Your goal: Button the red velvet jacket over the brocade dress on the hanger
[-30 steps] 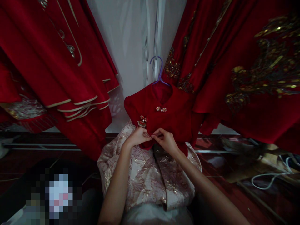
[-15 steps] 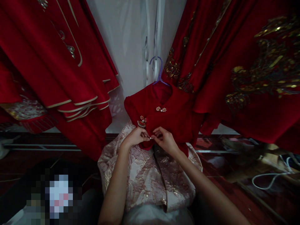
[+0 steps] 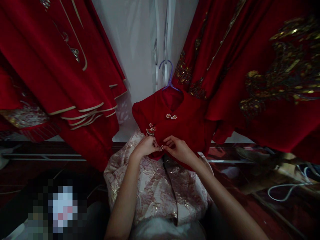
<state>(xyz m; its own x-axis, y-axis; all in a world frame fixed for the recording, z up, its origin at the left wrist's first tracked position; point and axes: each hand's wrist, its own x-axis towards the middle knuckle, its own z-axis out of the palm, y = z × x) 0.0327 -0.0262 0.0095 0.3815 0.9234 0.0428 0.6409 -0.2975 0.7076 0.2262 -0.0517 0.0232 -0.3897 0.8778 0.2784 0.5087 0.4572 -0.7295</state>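
Note:
A red jacket point(image 3: 188, 133) hangs on a purple hanger point(image 3: 170, 81) in front of me. My left hand point(image 3: 147, 146) and my right hand point(image 3: 178, 148) meet at its lower front edge, fingertips pinched from both sides on a small beaded clasp point(image 3: 162, 147). Much of this clasp is hidden by the fingers. Higher on the chest sits a pearl flower clasp point(image 3: 171, 116), and just above my left hand is a tasselled ornament point(image 3: 150, 130). Below the jacket, a pale pink and gold brocade skirt point(image 3: 152, 190) spreads over my lap.
Long red garments point(image 3: 85, 80) with cream trim hang at the left. More red garments with gold sequin embroidery point(image 3: 280, 73) hang at the right. A white cable point(image 3: 282, 200) loops at the lower right. On the left, a metal rail point(image 3: 47, 156) runs low above the dark red floor.
Both hands stay at the clasp with only a slight shift of the fingers. The left fingertips have dipped a little, and the right forearm has moved slightly.

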